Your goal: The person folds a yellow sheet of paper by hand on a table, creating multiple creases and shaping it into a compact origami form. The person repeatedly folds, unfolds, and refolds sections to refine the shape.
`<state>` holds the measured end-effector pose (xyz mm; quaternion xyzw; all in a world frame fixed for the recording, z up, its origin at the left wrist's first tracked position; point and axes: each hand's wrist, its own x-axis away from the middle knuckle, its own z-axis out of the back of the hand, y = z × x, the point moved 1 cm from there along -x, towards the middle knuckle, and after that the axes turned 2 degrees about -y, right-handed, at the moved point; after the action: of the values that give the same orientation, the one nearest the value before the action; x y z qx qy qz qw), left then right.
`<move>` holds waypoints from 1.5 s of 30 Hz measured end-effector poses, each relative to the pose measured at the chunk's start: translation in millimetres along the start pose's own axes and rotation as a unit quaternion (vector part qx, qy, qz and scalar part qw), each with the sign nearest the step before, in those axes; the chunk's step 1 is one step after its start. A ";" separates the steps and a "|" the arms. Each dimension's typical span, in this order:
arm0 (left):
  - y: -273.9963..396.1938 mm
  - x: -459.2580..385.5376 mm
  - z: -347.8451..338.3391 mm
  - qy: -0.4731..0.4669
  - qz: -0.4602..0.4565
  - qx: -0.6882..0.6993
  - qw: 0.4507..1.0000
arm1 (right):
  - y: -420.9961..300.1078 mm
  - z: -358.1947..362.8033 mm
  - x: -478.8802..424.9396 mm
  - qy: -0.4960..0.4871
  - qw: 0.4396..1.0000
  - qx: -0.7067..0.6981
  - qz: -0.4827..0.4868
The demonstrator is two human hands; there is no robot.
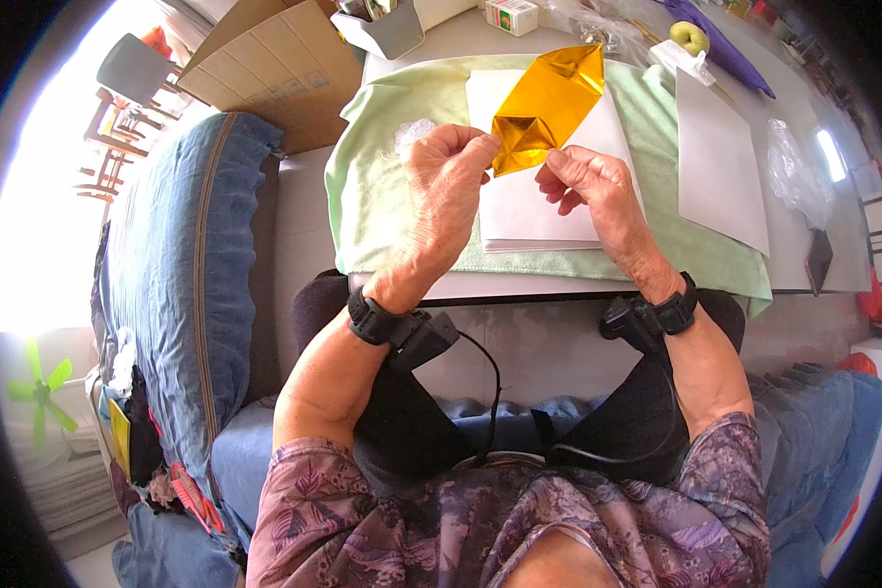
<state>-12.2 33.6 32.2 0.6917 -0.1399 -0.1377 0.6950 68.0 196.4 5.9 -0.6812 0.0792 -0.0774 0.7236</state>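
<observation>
A shiny gold foil paper piece, folded with creased, tucked-in ends, is held up between both hands over a stack of white paper sheets. My left hand pinches its lower left corner between thumb and forefinger. My right hand grips the lower right edge the same way, its other fingers curled beneath. The white stack lies on a light green towel. Left of the stack, a small crumpled whitish item rests on the towel, partly behind my left hand. Both wrists wear black straps with small devices.
Another white sheet lies on the towel's right side. Further right are a clear plastic bag and a dark flat object. A green apple and a small box stand behind. A cardboard box is at the left.
</observation>
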 end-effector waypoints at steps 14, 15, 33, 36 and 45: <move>-12.0 -4.1 -6.2 -0.050 0.001 -0.083 0.995 | 3.7 8.1 -3.1 0.040 0.998 0.050 -0.019; -13.3 -6.1 -5.9 -0.048 -0.004 -0.089 0.995 | 1.0 8.2 -2.8 0.041 0.997 0.061 -0.016; -16.8 -10.2 -3.2 -0.079 0.049 -0.013 0.996 | -1.8 19.0 -5.5 -0.018 0.998 0.017 -0.065; -18.4 -13.0 -4.0 -0.083 0.064 0.015 0.994 | 0.1 23.2 -7.2 -0.029 0.997 -0.007 -0.074; -19.1 -12.9 3.0 -0.098 0.070 0.022 0.992 | 1.8 25.3 -10.3 -0.060 0.996 -0.039 -0.054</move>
<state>-25.3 35.7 13.0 0.6784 -0.2588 -0.1530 0.6704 63.6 223.4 5.7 -0.7154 0.0016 -0.0721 0.6950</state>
